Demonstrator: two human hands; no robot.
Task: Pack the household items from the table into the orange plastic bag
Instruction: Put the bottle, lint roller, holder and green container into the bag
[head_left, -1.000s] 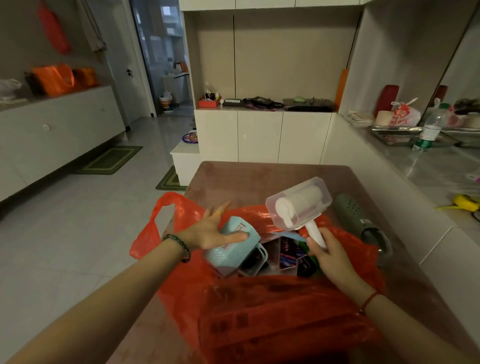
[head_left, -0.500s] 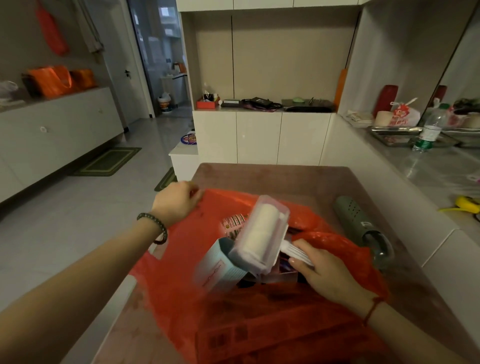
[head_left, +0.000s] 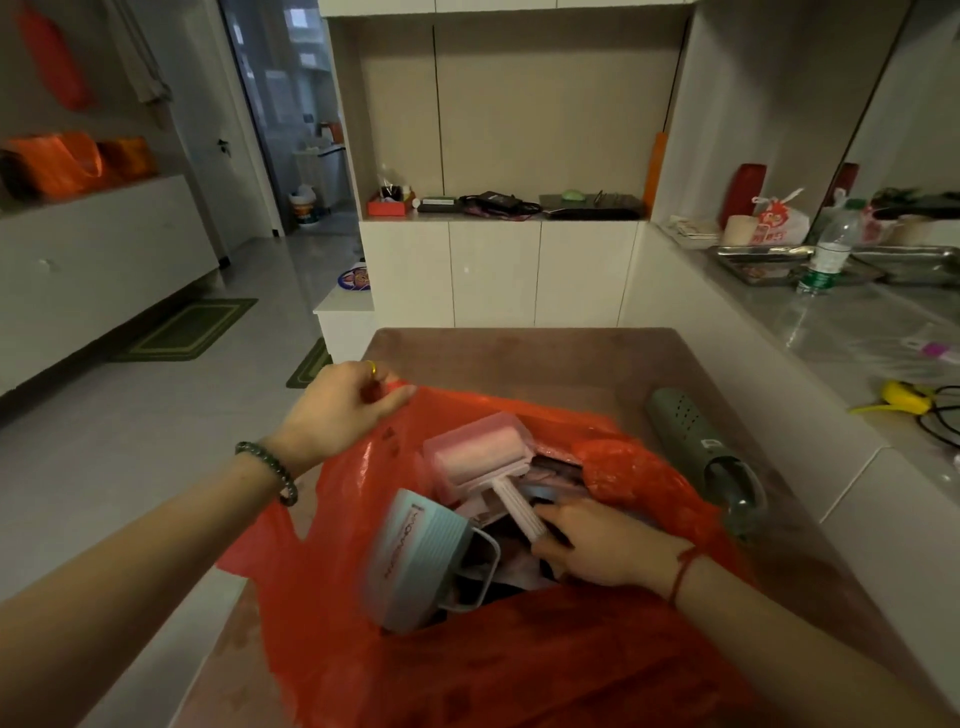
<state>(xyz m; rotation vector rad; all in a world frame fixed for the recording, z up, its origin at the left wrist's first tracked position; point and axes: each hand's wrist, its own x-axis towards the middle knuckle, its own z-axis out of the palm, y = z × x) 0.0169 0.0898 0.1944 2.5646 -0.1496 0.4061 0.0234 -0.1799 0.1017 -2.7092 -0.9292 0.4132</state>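
The left hand (head_left: 343, 410) pinches the far-left rim of the orange plastic bag (head_left: 519, 670); its thin, soft film looks likely to sag, so a bunched edge is the sound hold. Inside the open mouth, beside a tipped pale blue container (head_left: 415, 551), lies the lint roller (head_left: 478, 457), probably light and rigid, its ribbed handle gripped by the right hand (head_left: 602, 551). On the table (head_left: 519, 353) just right of the bag lies a green perforated holder (head_left: 696, 447), likely stiff and best grasped mid-body.
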